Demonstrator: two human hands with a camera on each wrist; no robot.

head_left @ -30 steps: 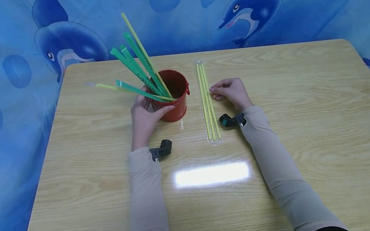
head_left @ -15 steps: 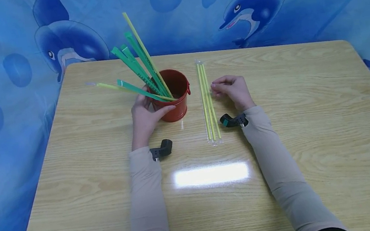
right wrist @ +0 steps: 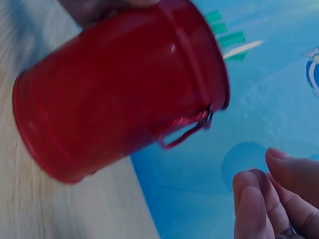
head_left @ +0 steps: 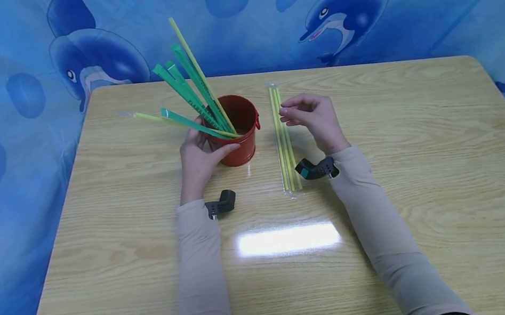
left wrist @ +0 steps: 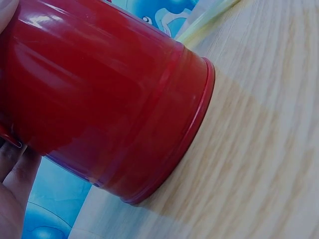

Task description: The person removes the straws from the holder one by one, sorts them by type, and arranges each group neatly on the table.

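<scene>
My left hand (head_left: 197,165) holds a small red bucket (head_left: 245,147) from its left side, the thumb across the front near the rim. Several slim green printed wrappers (head_left: 181,88) lean out of the bucket to the left. Two yellow straws (head_left: 184,40) stand among them, one steep and one tilted low over the rim. To the right of the bucket, several yellow straws (head_left: 283,156) in clear wrappers lie side by side on the table. Above their right edge hovers my right hand (head_left: 317,119), fingers loosely bent. In the right wrist view its fingertips (right wrist: 249,199) hold nothing.
The wooden table (head_left: 428,165) reaches back to a blue curtain (head_left: 259,32) printed with dolphins. A wire handle (right wrist: 184,134) hangs at the bucket's rim. A small black camera sits on each wrist, and a bright light reflection (head_left: 288,238) lies on the tabletop.
My right hand has lifted from beside the flat straws and now hangs slightly higher, over their right side. The left hand and the bucket have stayed in place.
</scene>
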